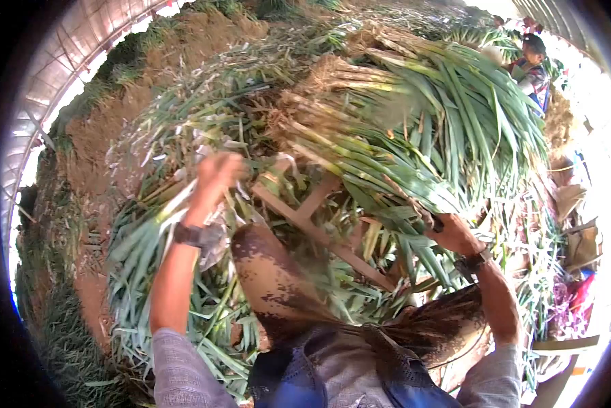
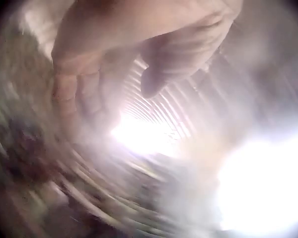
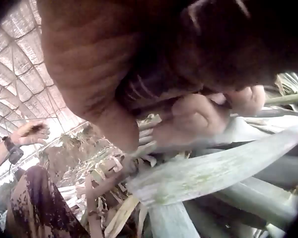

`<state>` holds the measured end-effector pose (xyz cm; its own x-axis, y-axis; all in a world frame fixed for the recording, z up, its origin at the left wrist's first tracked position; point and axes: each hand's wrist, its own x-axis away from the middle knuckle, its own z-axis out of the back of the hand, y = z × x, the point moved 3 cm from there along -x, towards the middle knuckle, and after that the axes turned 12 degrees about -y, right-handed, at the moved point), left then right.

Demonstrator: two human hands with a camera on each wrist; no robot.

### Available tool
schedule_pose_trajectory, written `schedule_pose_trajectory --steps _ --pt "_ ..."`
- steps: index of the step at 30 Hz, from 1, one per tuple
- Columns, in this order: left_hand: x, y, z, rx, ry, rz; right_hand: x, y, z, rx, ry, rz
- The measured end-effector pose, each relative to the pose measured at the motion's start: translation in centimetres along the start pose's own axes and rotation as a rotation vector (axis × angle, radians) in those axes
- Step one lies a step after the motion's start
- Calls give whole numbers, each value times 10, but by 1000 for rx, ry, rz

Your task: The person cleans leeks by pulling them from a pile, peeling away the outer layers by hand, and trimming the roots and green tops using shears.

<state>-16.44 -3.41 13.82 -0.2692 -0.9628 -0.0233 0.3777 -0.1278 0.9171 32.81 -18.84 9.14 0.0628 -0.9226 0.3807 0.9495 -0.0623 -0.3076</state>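
Observation:
My left hand [image 1: 217,178] is blurred above cut leaves and stalks at the left; in the left wrist view, the hand [image 2: 134,54] has loosely bent fingers and nothing in its grasp. The right wrist view also shows that left hand [image 3: 34,133] raised. At the right of the head view, my right hand [image 1: 455,234] is beside the leaves of a large pile of leeks [image 1: 387,153]. Close up, the right hand's fingers [image 3: 193,119] curl round a dark object [image 3: 149,84], just above broad green leaves [image 3: 213,171]. What the dark object is, I cannot tell.
A wooden frame [image 1: 305,221] stands between the knees, amid loose leaves. More green leaves [image 1: 132,251] lie at the left, with bare soil [image 1: 105,146] beyond. Another person [image 1: 533,68] is at the upper right, and pink-red material [image 1: 577,299] lies at the right edge.

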Motion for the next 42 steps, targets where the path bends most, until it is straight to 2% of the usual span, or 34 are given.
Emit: schedule_pose_trajectory --steps 1,2,3,4,5,6,7,9,10,11,12,15,16,17,19,21,22,23,25,26,27,29,30,31,33,34,37,38,39,41,42 --pt "-10 -2 -50 35 -173 -39 -1 -2 3 -15 10 19" --pt "-3 21 -103 153 -295 19 -5 0 -2 3 64 31" --pt "-3 21 -155 349 -434 17 -2 -12 2 29 62 27" --pt "-7 21 -201 390 -516 63 -3 -21 1 26 13 20" --pt "-13 12 -242 303 -522 63 -4 -27 -1 21 -33 10" --pt "-18 -2 -276 487 -616 20 -4 -31 -3 31 -21 24" --pt "-13 7 -303 961 -625 16 -3 -33 -6 41 -13 36" --pt "-21 4 -331 1180 -579 89 5 -26 -4 36 -101 0" --pt "-15 28 -320 1077 -434 36 12 -27 -1 -6 -1 121" --pt "-15 26 -318 1108 -523 -8 17 -26 -1 -54 96 242" --pt "-16 29 -310 1052 -546 -19 17 -19 -5 -57 95 271" --pt "-39 11 -294 868 -669 -10 15 -19 -4 16 290 355" --pt "-40 9 -283 887 -767 22 12 -16 -4 -60 209 268" --pt "-48 -7 -268 569 -585 44 10 -11 -3 -132 130 183" --pt "-65 -41 -247 629 -396 101 11 7 -9 -58 15 174" --pt "-87 -112 -236 895 -108 336 12 14 -21 17 -51 197" --pt "-86 -118 -232 832 -23 368 13 5 -17 28 -94 165" --pt "-87 -122 -233 831 -16 366 10 4 -15 30 -94 172" --pt "-92 -129 -246 829 -144 330 4 8 -7 -119 21 96" --pt "-96 -131 -252 837 -150 270 0 9 -7 -112 -42 32" --pt "-103 -134 -258 843 -155 263 -1 10 -14 -71 -76 117" --pt "-119 -137 -261 738 32 339 3 -3 -24 -101 -165 310" --pt "-125 -138 -261 896 109 304 2 -6 -26 -121 -152 354" --pt "-128 -138 -260 901 108 303 3 -6 -23 -116 -152 351" --pt "-138 -138 -261 1100 10 350 5 0 -5 -215 6 271" --pt "-138 -132 -262 1145 -28 373 5 6 -3 -236 2 231" --pt "-130 -120 -263 1128 48 396 17 14 1 -244 11 205" --pt "-126 -119 -273 1170 31 322 20 15 0 -253 48 229" --pt "-117 -129 -280 780 -83 61 22 16 0 -253 48 227" --pt "-85 -97 -307 977 -386 -86 29 18 0 -274 75 190" --pt "-71 -83 -314 1131 -429 58 27 24 -4 -152 113 179"
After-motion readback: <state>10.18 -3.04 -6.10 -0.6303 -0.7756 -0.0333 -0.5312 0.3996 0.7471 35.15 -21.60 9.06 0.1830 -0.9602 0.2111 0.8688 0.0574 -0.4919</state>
